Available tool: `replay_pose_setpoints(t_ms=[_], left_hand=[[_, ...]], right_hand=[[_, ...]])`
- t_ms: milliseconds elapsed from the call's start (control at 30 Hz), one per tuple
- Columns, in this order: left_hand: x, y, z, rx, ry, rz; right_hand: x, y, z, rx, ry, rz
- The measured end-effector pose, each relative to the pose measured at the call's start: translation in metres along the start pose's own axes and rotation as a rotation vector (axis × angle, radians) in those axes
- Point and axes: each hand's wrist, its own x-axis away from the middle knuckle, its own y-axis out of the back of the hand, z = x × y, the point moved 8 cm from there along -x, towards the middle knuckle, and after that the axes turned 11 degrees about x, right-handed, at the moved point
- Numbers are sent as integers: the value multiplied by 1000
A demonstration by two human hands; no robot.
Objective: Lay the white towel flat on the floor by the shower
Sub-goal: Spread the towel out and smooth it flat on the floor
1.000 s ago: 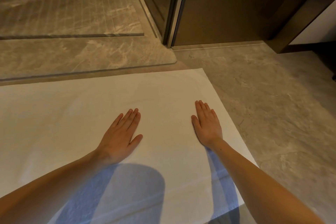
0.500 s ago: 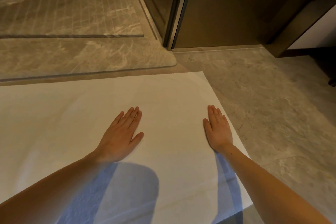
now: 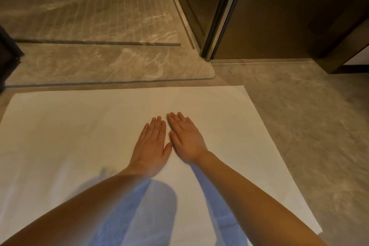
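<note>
White towel (image 3: pixel 83 142) lies flat on floor (image 3: pixel 309 136). Left hand (image 3: pixel 150 149) and right hand (image 3: pixel 186 139) rest on it, fingers extended, apparently pressing, thumbs nearly touching.

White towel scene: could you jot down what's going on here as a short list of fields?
towel: white towel, spread flat on the floor
position: beside the raised marble shower threshold
left hand: open, palm down on the towel
right hand: open, palm down, close beside the left
wrinkles: none obvious
</note>
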Motion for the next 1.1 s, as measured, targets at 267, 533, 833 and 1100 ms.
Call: replay_pose_setpoints(t_ms=[267, 533, 833, 1100], left_hand=[[-4, -8, 5, -87, -15, 20], [-3, -6, 2, -57, -39, -3], [-2, -7, 4, -76, -37, -6], [-3, -10, 6, -93, -32, 10]], right_hand=[[-17, 3, -72, 91, -104, 57], [-2, 20, -177, 97, -327, 38], [-5, 26, -208, 86, -459, -20], [0, 30, -210, 115, -489, 2]])
